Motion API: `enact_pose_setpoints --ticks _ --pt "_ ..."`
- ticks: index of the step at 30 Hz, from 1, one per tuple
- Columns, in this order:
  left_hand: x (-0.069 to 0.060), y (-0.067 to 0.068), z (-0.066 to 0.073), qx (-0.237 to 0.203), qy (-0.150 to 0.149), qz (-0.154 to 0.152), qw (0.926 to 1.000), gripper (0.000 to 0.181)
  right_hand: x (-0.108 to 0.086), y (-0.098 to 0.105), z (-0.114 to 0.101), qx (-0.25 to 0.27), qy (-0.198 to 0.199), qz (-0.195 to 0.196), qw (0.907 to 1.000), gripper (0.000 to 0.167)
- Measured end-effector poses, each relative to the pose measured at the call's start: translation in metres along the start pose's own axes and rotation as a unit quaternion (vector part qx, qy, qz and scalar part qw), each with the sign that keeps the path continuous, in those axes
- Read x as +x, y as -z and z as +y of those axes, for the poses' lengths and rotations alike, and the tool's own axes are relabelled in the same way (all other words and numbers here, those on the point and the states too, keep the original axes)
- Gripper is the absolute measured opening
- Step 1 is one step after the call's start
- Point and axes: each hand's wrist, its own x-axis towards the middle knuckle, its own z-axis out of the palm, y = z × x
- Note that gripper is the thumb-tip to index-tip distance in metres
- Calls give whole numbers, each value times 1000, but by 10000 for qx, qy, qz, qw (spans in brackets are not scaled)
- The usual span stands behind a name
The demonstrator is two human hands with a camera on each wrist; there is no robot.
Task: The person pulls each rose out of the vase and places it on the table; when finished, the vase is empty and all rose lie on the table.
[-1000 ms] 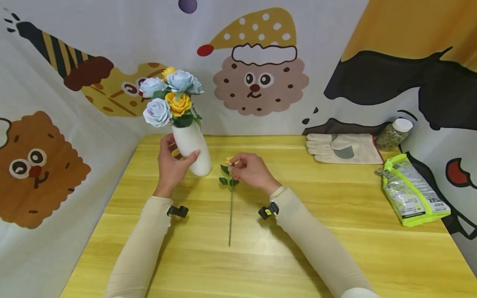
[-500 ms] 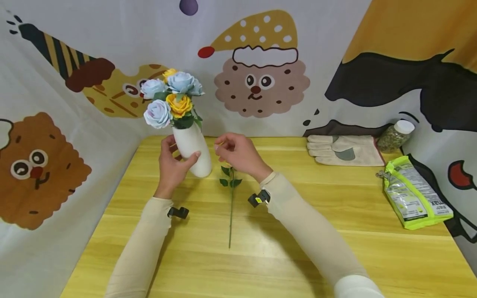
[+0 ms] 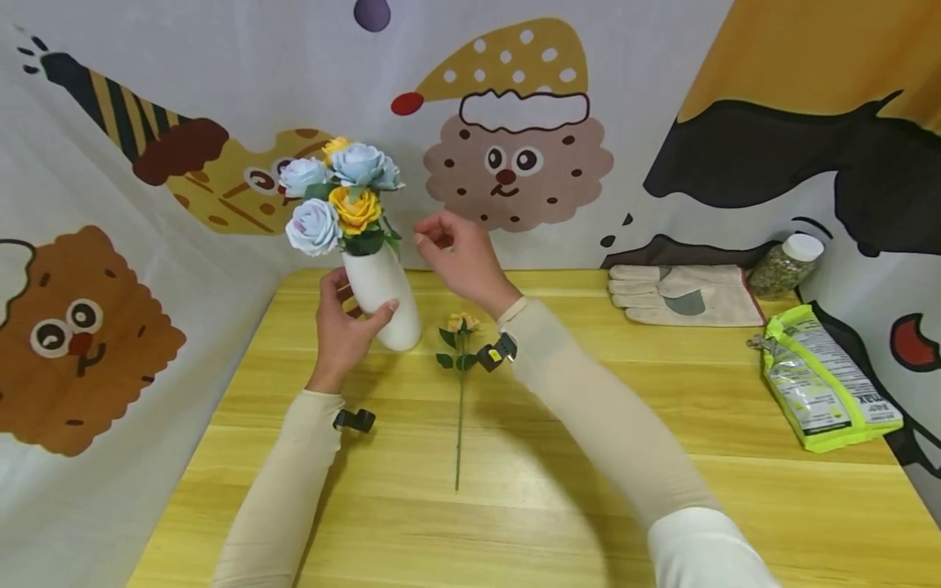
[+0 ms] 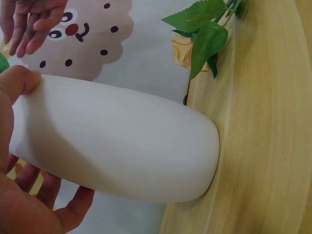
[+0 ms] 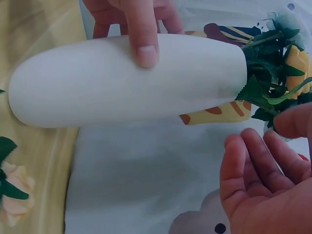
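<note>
A white vase (image 3: 384, 296) holding blue and yellow roses (image 3: 355, 209) leans slightly on the table, gripped around its body by my left hand (image 3: 344, 331). In the left wrist view, the thumb and fingers lie on opposite sides of the vase (image 4: 122, 141). My right hand (image 3: 466, 260) is raised just right of the vase's mouth, fingers loosely bent and holding nothing; in the right wrist view this hand (image 5: 268, 180) is beside the green leaves (image 5: 265, 73). A single yellow rose (image 3: 463, 323) with a long stem lies on the table beneath my right wrist.
At the table's back right lie a work glove (image 3: 684, 296), a lidded jar of dried green material (image 3: 785, 268) and a green-and-white bag (image 3: 827, 380). A printed cloth (image 3: 632, 49) hangs behind the wooden table (image 3: 353, 523).
My right hand has moved up and left, from the lying rose to beside the vase's mouth, uncovering the rose's head. My left hand keeps its grip on the vase.
</note>
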Motion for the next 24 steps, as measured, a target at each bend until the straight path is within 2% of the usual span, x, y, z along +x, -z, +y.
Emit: enact_pose_setpoints --ticks 6,15,24 --pt "1 -2 1 103 102 23 9999 81 16 -2 -6 200 37 -14 9998 26" --pt "1 -4 2 70 13 58 10000 81 37 -17 -7 789 -421 -301 9955 31" --pt "1 -3 1 138 42 47 9999 83 42 -29 -6 760 -578 -443 9944 30"
